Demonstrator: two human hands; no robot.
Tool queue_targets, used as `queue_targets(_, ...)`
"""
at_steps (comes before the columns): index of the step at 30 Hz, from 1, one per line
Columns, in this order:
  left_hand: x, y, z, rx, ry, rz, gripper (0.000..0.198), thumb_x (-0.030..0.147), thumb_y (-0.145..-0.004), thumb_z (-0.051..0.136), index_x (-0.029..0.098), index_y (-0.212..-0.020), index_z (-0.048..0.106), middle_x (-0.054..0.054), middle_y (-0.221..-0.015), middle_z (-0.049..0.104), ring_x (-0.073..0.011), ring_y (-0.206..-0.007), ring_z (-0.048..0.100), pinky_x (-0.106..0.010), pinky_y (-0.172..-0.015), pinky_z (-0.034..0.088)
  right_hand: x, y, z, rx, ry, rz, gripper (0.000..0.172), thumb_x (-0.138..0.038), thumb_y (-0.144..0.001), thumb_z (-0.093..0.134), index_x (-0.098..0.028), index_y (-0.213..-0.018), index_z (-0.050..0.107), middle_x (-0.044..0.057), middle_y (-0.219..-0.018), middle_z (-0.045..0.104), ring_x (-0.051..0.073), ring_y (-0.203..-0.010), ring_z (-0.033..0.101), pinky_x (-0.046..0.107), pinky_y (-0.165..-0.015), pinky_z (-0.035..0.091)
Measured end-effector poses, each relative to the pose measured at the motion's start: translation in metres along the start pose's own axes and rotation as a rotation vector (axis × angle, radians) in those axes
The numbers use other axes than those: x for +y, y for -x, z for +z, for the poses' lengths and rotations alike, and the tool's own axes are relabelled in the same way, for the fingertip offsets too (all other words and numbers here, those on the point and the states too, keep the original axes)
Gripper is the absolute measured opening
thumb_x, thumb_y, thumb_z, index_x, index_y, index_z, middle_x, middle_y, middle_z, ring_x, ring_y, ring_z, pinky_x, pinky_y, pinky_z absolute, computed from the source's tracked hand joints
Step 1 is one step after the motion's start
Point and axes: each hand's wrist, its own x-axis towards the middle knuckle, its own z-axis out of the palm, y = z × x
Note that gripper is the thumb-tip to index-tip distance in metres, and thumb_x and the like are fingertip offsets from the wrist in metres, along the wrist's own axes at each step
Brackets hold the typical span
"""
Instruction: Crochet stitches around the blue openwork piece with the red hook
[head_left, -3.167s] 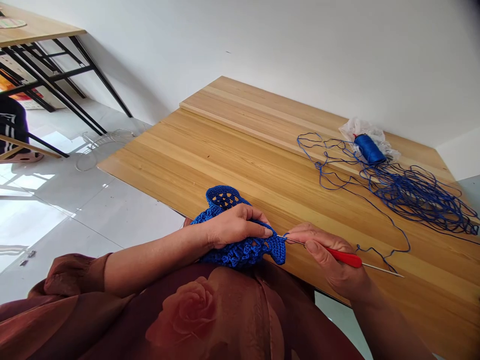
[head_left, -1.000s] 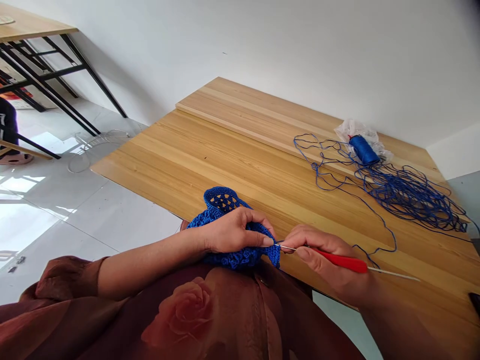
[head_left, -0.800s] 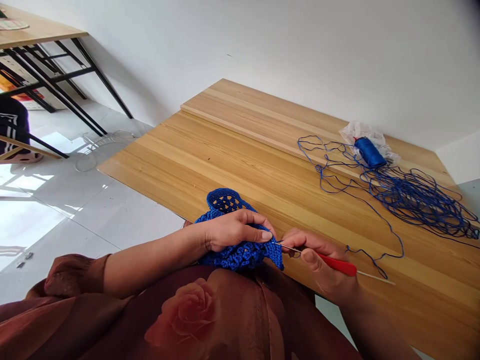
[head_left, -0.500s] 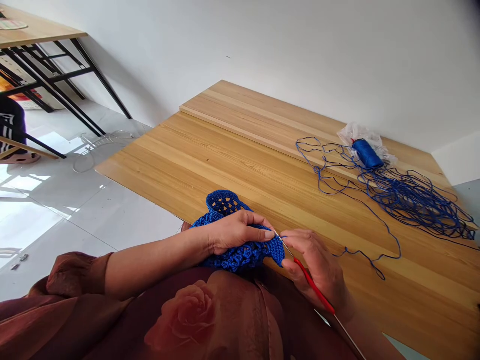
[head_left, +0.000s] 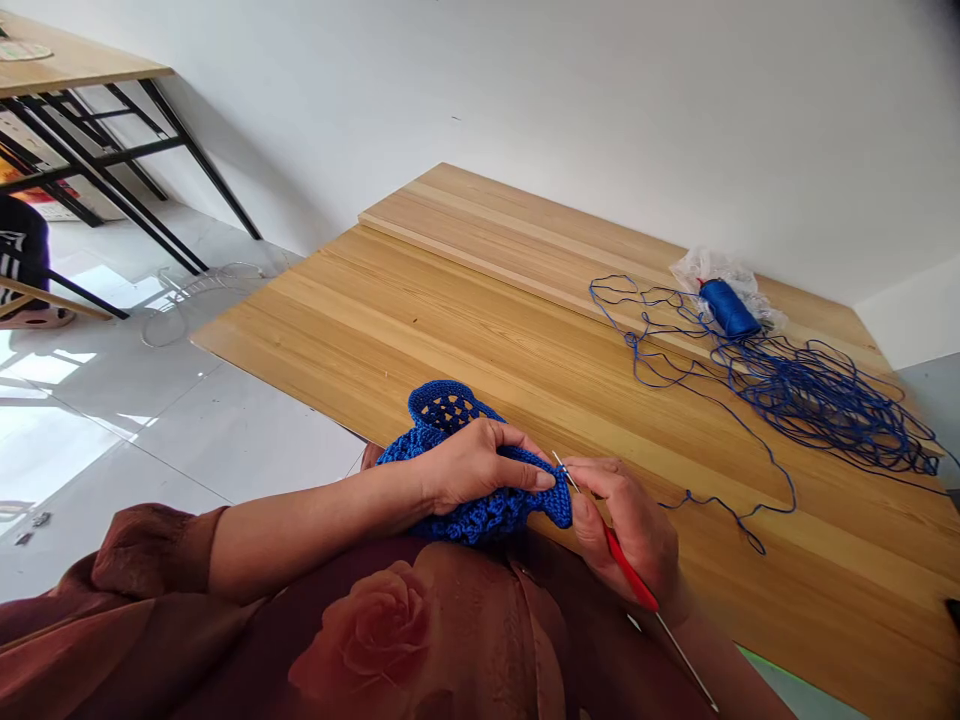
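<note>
— Latest change?

— A swing of the red-handled crochet hook point(head_left: 630, 570) from out over the table point(head_left: 465, 300) down toward the lap, tip now at the edge of the blue crochet piece point(head_left: 450, 405).

— Grip?

— Left hand point(head_left: 480, 465) closed around the piece, right hand point(head_left: 622, 525) pinching the hook, neither released.

— Location of the piece?

— Just off the table's near edge, above the lap, with blue thread point(head_left: 817, 400) trailing away to a thread spool point(head_left: 730, 309) at right.
</note>
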Motion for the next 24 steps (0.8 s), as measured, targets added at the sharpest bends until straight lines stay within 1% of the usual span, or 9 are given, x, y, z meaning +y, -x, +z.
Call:
queue_targets(4,0.002,0.001,0.0,0.027,-0.108,0.067,0.027,0.03,-0.065,0.088,0.013,-0.083,0.078,-0.002,-0.075,0.075,-0.0145,-0.071,0.065,-0.026,-0.073,0.052,0.0,-0.005,-0.009,-0.009,0.038,-0.026,0.028,-0.016,-0.093,0.059,-0.019,-0.121,0.055,0.009,-0.105,0.069,0.022,-0.096,0.064,0.037,-0.086,0.055)
queue_targets(7,-0.001,0.0,-0.001,0.031,-0.176,0.127,0.026,0.03,-0.069,0.085,0.013,-0.087,0.079,-0.004,-0.081,0.077,-0.0155,-0.075,0.067,-0.026,-0.075,0.053,-0.001,-0.009,-0.013,0.002,0.149,-0.064,0.019,-0.016,-0.091,0.064,-0.02,-0.108,0.057,0.009,-0.099,0.069,0.023,-0.093,0.062,0.039,-0.084,0.053)
queue_targets(9,-0.003,-0.001,-0.001,0.035,-0.216,0.171,0.026,0.03,-0.072,0.082,0.012,-0.091,0.079,-0.005,-0.086,0.078,-0.0164,-0.079,0.068,-0.027,-0.079,0.053,-0.002,-0.011,-0.014,-0.02,0.259,-0.085,0.011,-0.015,-0.091,0.065,-0.02,-0.097,0.058,0.009,-0.093,0.069,0.024,-0.089,0.06,0.041,-0.083,0.051)
queue_targets(11,-0.005,-0.002,-0.001,0.045,-0.254,0.203,0.025,0.03,-0.075,0.08,0.012,-0.093,0.079,-0.006,-0.09,0.079,-0.0174,-0.082,0.069,-0.027,-0.082,0.054,-0.003,-0.012,-0.014,-0.053,0.346,-0.098,0.007,-0.016,-0.091,0.065,-0.02,-0.091,0.059,0.009,-0.088,0.069,0.025,-0.086,0.059,0.043,-0.082,0.049)
queue_targets(13,-0.005,-0.004,-0.001,0.054,-0.289,0.218,0.025,0.03,-0.076,0.079,0.011,-0.093,0.079,-0.007,-0.091,0.08,-0.0184,-0.084,0.07,-0.028,-0.082,0.054,-0.005,-0.013,-0.015,-0.063,0.377,-0.102,0.006,-0.018,-0.091,0.066,-0.019,-0.092,0.06,0.009,-0.086,0.069,0.025,-0.084,0.058,0.043,-0.08,0.048)
queue_targets(17,-0.004,-0.004,0.0,0.083,-0.364,0.264,0.025,0.03,-0.078,0.077,0.011,-0.094,0.08,-0.007,-0.092,0.081,-0.0196,-0.085,0.072,-0.027,-0.082,0.055,-0.005,-0.013,-0.016,-0.049,0.366,-0.081,0.014,-0.023,-0.089,0.07,-0.018,-0.098,0.061,0.009,-0.087,0.07,0.025,-0.084,0.059,0.042,-0.08,0.048)
queue_targets(20,-0.003,-0.004,0.002,0.106,-0.475,0.337,0.021,0.027,-0.081,0.074,0.012,-0.095,0.08,-0.006,-0.092,0.081,-0.0201,-0.087,0.073,-0.027,-0.083,0.054,-0.005,-0.015,-0.013,-0.025,0.347,-0.056,0.022,-0.024,-0.089,0.069,-0.015,-0.108,0.06,0.013,-0.098,0.07,0.028,-0.092,0.061,0.045,-0.086,0.049)
queue_targets(22,-0.004,-0.003,0.006,0.115,-0.55,0.387,0.018,0.023,-0.082,0.071,0.013,-0.094,0.081,-0.005,-0.093,0.081,-0.0198,-0.089,0.074,-0.026,-0.083,0.053,-0.005,-0.018,-0.008,-0.035,0.31,-0.029,0.032,-0.027,-0.089,0.068,-0.013,-0.116,0.057,0.019,-0.117,0.066,0.032,-0.109,0.059,0.049,-0.096,0.048)
queue_targets(24,-0.005,-0.002,0.01,0.117,-0.622,0.411,0.016,0.02,-0.083,0.069,0.015,-0.093,0.081,-0.004,-0.093,0.082,-0.0193,-0.088,0.075,-0.025,-0.082,0.053,-0.003,-0.021,-0.002,-0.079,0.23,0.014,0.037,-0.032,-0.089,0.067,-0.013,-0.118,0.054,0.024,-0.136,0.055,0.036,-0.125,0.052,0.052,-0.104,0.045)
